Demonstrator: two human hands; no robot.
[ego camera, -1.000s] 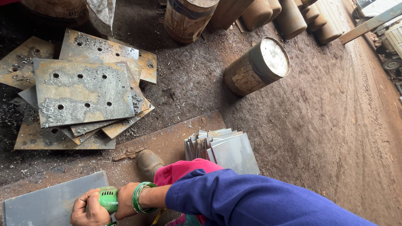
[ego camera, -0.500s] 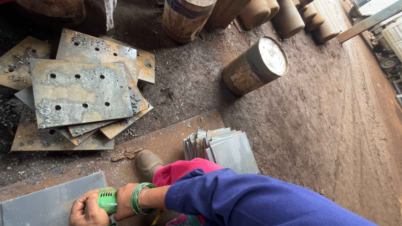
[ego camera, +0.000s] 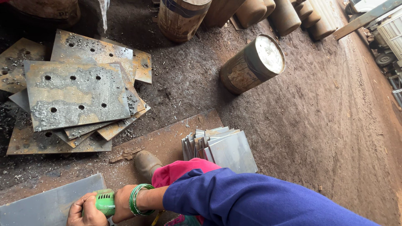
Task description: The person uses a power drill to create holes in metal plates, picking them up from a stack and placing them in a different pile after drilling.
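While the right hand wraps around the green handle of a power tool, the left hand closes over the same tool from the other side, so both grips are shut on it. It sits at the lower left of the floor, just above a grey metal sheet lying flat there. Green bangles ring the right wrist below a blue sleeve. A brown shoe rests on a rusty plate. Beside it leans a stack of grey sheets. Drilled rusty plates pile up at the upper left, and a rusty drum stands well apart.
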